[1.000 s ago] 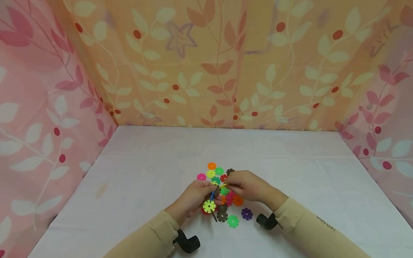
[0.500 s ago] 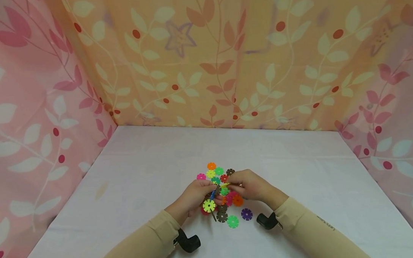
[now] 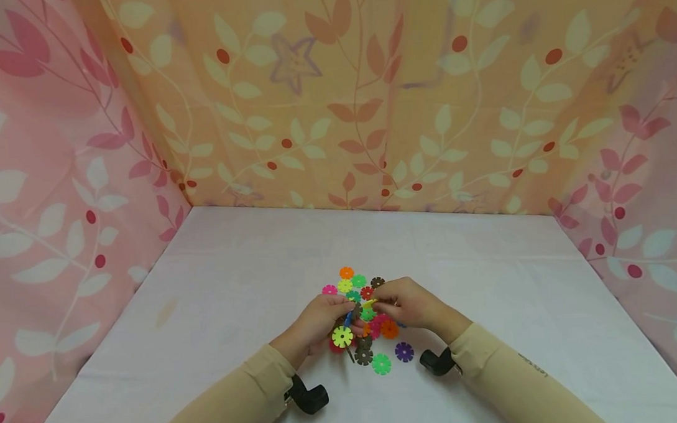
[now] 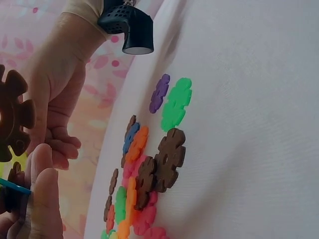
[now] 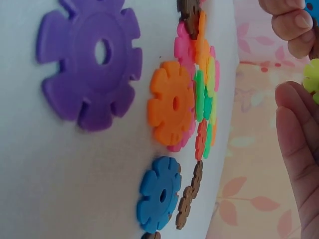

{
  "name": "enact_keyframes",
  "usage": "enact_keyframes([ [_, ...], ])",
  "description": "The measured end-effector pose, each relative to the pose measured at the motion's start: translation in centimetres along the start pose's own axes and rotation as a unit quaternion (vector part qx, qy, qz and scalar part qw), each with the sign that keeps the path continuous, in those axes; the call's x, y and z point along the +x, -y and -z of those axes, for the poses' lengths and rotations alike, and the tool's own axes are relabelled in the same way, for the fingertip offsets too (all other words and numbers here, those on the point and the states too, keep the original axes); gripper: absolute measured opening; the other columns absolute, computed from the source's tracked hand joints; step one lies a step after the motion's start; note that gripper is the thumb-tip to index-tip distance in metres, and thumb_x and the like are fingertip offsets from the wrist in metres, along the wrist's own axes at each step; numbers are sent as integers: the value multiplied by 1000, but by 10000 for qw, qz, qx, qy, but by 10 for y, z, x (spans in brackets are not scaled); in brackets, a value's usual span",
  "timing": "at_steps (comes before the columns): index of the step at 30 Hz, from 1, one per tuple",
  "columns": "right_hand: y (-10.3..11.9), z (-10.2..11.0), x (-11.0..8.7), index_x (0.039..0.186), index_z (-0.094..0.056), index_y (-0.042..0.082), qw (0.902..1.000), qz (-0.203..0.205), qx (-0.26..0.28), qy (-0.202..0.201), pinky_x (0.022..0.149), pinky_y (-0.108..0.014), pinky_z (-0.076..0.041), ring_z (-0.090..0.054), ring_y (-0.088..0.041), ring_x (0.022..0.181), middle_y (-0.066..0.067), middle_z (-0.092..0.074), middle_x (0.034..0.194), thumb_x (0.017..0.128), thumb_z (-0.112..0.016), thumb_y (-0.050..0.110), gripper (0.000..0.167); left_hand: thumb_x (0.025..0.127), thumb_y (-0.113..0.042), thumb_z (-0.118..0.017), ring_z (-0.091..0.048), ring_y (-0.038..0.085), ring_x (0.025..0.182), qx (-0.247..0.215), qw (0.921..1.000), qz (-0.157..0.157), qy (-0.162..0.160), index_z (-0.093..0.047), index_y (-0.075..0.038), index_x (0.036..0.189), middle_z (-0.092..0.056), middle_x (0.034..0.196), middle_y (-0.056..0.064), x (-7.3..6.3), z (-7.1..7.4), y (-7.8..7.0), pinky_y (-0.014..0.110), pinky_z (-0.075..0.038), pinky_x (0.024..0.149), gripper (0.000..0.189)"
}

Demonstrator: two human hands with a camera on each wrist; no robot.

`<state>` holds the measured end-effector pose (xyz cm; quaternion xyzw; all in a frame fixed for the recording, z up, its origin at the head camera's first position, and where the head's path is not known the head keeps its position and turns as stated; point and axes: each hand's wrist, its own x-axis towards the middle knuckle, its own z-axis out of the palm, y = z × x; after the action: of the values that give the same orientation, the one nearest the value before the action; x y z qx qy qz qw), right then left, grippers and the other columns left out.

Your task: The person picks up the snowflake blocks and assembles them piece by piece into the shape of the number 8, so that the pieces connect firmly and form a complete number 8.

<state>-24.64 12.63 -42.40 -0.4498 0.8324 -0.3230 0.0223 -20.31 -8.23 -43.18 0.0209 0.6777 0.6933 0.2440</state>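
My left hand (image 3: 319, 323) holds a small cluster of joined notched plastic discs over the pile. A yellow-green disc (image 3: 342, 337) hangs at its near end, with a blue disc (image 3: 348, 319) edge-on above it. In the left wrist view, a brown disc (image 4: 20, 109) of the cluster looms large at the left edge. Just to the right, my right hand (image 3: 410, 303) pinches a yellow disc (image 3: 370, 304) between thumb and fingers, close against the cluster. In the right wrist view, part of this yellow disc (image 5: 312, 77) shows beside the fingers; whether its slots interlock is hidden.
Loose discs in several colours lie below and around the hands, among them a purple disc (image 3: 404, 352), a green disc (image 3: 382, 364) and an orange disc (image 3: 347, 273). The white tabletop (image 3: 250, 252) meets floral cloth walls (image 3: 368, 111) at the back and sides.
The right hand and its yellow disc have shifted very slightly beside the cluster. The left hand and the loose discs stay practically where they were.
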Motion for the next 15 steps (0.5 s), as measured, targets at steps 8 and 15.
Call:
enact_keyframes([
  [8,1,-1,1,84,-68,6,10000,-21,47,66,64,-19,-50,-53,-1,64,-1,-66,76,86,-62,7,6,95,-18,-49,-68,22,74,-131,9999,8,55,-57,14,104,-68,82,15,0,2,-2,33,-54,71,34],
  [15,4,-2,2,85,-67,8,9997,16,-231,89,65,-20,-49,-50,-3,65,2,-64,76,88,-60,11,9,95,-18,-49,-68,21,72,-27,10000,-16,-37,-58,13,103,-68,80,14,0,1,0,32,-54,70,33],
])
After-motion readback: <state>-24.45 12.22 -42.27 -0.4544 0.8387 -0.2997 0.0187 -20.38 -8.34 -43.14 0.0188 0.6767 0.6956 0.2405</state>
